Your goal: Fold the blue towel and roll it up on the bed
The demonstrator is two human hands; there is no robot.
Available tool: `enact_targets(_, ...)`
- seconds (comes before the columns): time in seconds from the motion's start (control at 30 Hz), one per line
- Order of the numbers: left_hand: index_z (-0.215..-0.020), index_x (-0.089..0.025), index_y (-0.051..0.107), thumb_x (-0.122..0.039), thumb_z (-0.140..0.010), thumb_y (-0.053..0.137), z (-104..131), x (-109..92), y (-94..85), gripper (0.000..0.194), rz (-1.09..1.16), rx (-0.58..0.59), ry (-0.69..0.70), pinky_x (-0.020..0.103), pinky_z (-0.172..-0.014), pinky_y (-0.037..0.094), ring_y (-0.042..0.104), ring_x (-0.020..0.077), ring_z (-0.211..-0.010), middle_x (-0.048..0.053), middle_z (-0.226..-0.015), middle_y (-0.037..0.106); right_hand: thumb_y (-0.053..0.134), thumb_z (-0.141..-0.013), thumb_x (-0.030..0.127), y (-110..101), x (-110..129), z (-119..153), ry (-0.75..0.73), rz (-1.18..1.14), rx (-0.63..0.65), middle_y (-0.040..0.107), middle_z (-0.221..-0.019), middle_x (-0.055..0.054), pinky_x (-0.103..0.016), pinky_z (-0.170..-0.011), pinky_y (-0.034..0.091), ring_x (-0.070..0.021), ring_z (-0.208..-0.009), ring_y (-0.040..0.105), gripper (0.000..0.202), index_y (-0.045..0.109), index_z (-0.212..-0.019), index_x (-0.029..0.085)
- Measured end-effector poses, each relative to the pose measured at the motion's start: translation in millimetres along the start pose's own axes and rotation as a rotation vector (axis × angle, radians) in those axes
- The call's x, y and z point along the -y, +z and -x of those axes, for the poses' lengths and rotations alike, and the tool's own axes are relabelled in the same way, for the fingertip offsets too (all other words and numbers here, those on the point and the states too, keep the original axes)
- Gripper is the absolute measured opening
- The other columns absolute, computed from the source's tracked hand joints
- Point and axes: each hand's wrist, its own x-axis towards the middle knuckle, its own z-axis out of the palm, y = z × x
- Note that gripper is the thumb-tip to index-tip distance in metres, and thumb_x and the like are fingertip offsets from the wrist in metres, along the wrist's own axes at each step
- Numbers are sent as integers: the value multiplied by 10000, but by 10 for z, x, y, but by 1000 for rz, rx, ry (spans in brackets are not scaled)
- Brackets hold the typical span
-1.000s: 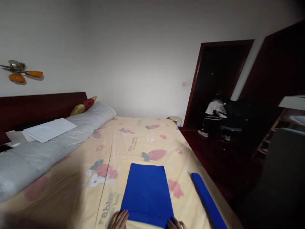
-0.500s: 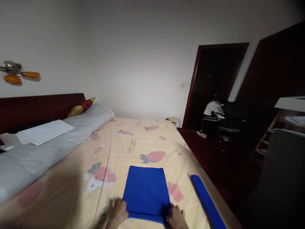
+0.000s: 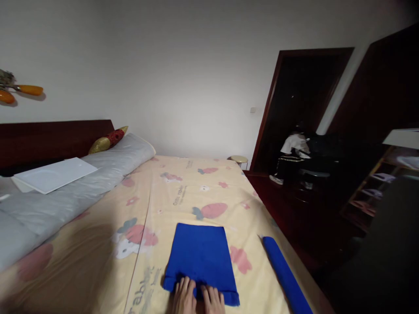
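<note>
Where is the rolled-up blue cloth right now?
In the head view, the rolled blue cloth lies at the bed's right edge, right of the flat blue cloth that both hands press.

Strawberry-print bed (image 3: 183,187); flat blue cloth (image 3: 201,253), blue roll (image 3: 284,274), grey bolster (image 3: 81,183)

home bedroom | bed (image 3: 196,192), headboard (image 3: 55,137), pillows (image 3: 108,163), doorway (image 3: 301,104)

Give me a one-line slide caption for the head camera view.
Both hands, left hand and right hand, press the near edge of a folded blue cloth on a patterned bed sheet.
</note>
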Motion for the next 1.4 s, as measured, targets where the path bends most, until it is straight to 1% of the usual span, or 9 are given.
enact_targets(0.1, -1097, -290, 678, -156, -790, 471, 3, 88, -25, 394, -14, -118, 15, 347, -845, 534, 668, 224, -1027, 30, -1128, 729, 324, -895, 243, -28, -25, 5, -11, -64, 27, 738, -912, -19, -378, -761, 411, -222, -780, 639, 374, 674, -1006, 313)
enact_targets(0.3, -1018, -264, 697, -216, -861, 478, 84, 674, -374, 274, -18, -137, -145, 350, -810, 532, 668, 226, -963, 45, -1003, 731, 434, -894, 282, -547, -853, -97, -131, 69, 221, 714, -1137, -3, -331, -763, 478, -202, -882, 685, 366, 649, -1187, 328)
enact_targets(0.43, -1146, -255, 662, -45, -788, 425, 40, 365, -295, 478, -61, -128, -196, 377, -882, 522, 646, 230, -1054, 47, -1117, 716, 416, -884, 255, -553, -768, -239, -312, 110, 130, 721, -1118, -29, -310, -770, 520, -202, -906, 698, 386, 654, -1187, 280)
enact_targets(0.6, -1112, -307, 680, -54, -769, 450, -22, -34, -99, 484, 140, -157, 192, 246, -834, 586, 698, 153, -978, -12, -1110, 744, 428, -856, 229, -401, -329, -394, -550, 16, 69, 721, -1121, -14, -224, -854, 507, -141, -1011, 674, 393, 645, -1184, 215)
enact_targets(0.8, -1253, -280, 616, -171, -849, 470, 179, 788, -370, 443, 71, -214, 213, 228, -877, 585, 675, 159, -1079, 10, -1265, 672, 509, -879, 383, -692, -993, -378, -427, 118, 67, 721, -1121, -20, -280, -787, 535, -180, -965, 697, 388, 634, -1209, 222)
enact_targets(0.87, -1176, -265, 667, -181, -831, 490, 172, 855, -438, 398, 2, -254, 163, 277, -855, 606, 686, 192, -1061, 18, -1213, 701, 496, -886, 427, -739, -1127, -362, -371, 136, 89, 707, -1153, -27, -314, -799, 534, -208, -990, 690, 411, 623, -1229, 238)
enact_targets(1.1, -1147, -274, 674, -132, -845, 456, -104, 35, -224, 399, 105, -269, 373, 211, -866, 586, 702, 129, -1007, -13, -1124, 743, 444, -879, 223, -376, -478, -451, -443, -111, 119, 735, -1080, 9, -222, -782, 508, -135, -935, 692, 343, 657, -1145, 267)
enact_targets(1.33, -1172, -317, 673, -278, -900, 440, 228, 951, -248, 361, 51, -250, -103, 342, -842, 593, 670, 202, -1096, 5, -1194, 711, 490, -887, 323, -657, -1131, -376, -356, 64, 144, 728, -1099, -22, -275, -744, 518, -177, -935, 705, 324, 651, -1160, 253)
enact_targets(1.4, -1208, -325, 651, -280, -902, 439, 252, 982, -324, 375, -5, -255, -195, 402, -890, 561, 616, 232, -1185, 12, -1266, 671, 477, -871, 296, -712, -1165, -390, -326, 51, 186, 688, -1194, -32, -300, -779, 512, -198, -1014, 683, 381, 613, -1225, 259)
